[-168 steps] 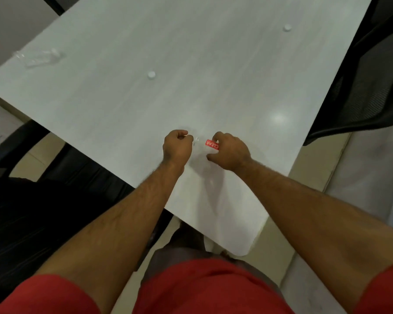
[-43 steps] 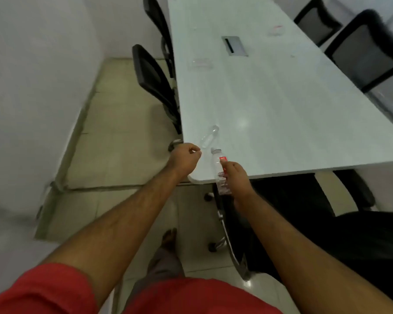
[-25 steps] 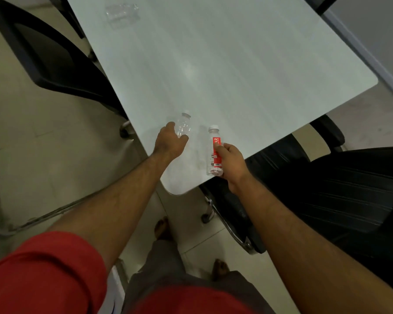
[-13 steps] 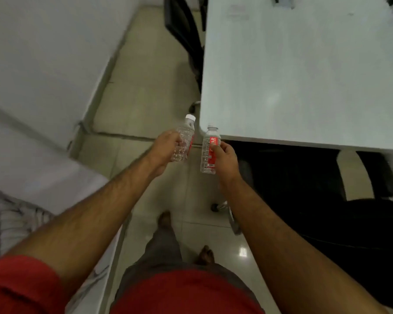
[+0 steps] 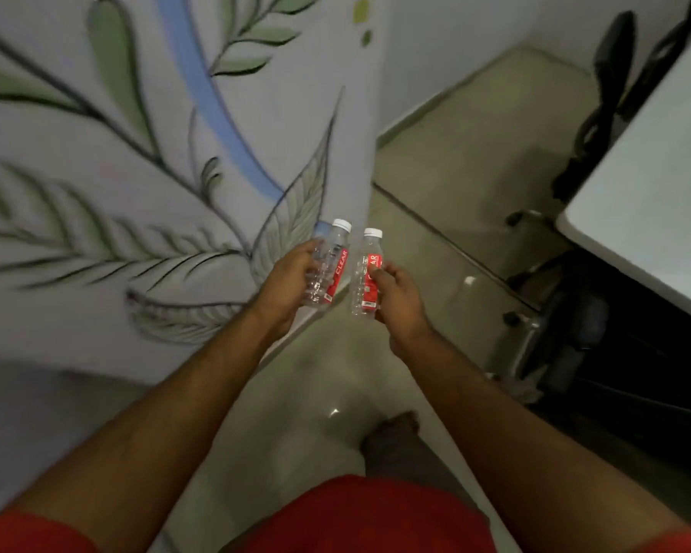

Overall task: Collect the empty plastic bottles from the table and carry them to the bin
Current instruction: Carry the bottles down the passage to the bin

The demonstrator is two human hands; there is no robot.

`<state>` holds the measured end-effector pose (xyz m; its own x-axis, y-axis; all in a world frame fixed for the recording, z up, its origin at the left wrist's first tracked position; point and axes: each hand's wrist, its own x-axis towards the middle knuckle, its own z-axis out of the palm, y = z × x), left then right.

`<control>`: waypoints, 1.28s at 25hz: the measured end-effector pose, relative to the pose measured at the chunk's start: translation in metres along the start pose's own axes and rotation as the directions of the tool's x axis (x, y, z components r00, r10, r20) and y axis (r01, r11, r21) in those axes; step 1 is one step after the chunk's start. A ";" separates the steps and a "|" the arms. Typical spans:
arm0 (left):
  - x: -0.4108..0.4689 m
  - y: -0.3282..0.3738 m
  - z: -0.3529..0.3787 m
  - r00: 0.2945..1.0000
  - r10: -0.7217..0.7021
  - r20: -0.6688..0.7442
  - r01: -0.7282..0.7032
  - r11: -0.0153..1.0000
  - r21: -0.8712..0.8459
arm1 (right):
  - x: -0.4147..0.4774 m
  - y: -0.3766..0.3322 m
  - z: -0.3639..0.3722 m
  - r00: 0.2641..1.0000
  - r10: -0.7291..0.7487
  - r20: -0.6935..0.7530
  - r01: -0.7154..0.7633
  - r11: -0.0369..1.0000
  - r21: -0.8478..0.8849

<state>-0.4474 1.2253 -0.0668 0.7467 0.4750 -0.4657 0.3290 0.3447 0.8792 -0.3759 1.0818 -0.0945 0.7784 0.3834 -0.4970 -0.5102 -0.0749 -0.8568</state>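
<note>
I hold two small clear plastic bottles with white caps and red labels, both upright in front of me above the floor. My left hand (image 5: 286, 283) is shut on the left bottle (image 5: 330, 265). My right hand (image 5: 395, 295) is shut on the right bottle (image 5: 366, 273). The two bottles are close together but apart. No bin is in view.
A wall painted with green leaves and a blue stripe (image 5: 136, 173) fills the left. The white table's corner (image 5: 647, 217) is at the right, with black office chairs (image 5: 607, 97) beside and under it. Beige tiled floor (image 5: 455, 185) runs between wall and table.
I have turned left, away from the table toward the painted wall. Both hands still hold their bottles, which left the tabletop about a second ago.
</note>
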 end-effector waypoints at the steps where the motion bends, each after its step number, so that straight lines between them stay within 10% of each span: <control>1: -0.020 -0.009 -0.028 0.998 0.005 -0.062 -0.006 1.000 -0.029 | -0.016 0.015 0.023 0.999 0.009 0.035 -0.008 1.000 -0.018; 16: -0.283 -0.164 -0.351 0.798 -0.183 -0.574 -0.015 0.947 -0.322 | -0.222 0.205 0.310 0.779 0.427 0.460 -0.116 0.818 -0.563; 32: -0.094 -0.414 -0.529 0.761 -0.428 -0.488 0.268 0.892 -0.365 | -0.025 0.472 0.429 0.775 0.611 0.160 -0.253 0.533 -0.808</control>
<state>-0.9598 1.4665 -0.4399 0.1455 0.6088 -0.7799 0.2828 0.7298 0.6224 -0.7933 1.4317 -0.4273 0.2326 0.3989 -0.8870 -0.1733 -0.8804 -0.4414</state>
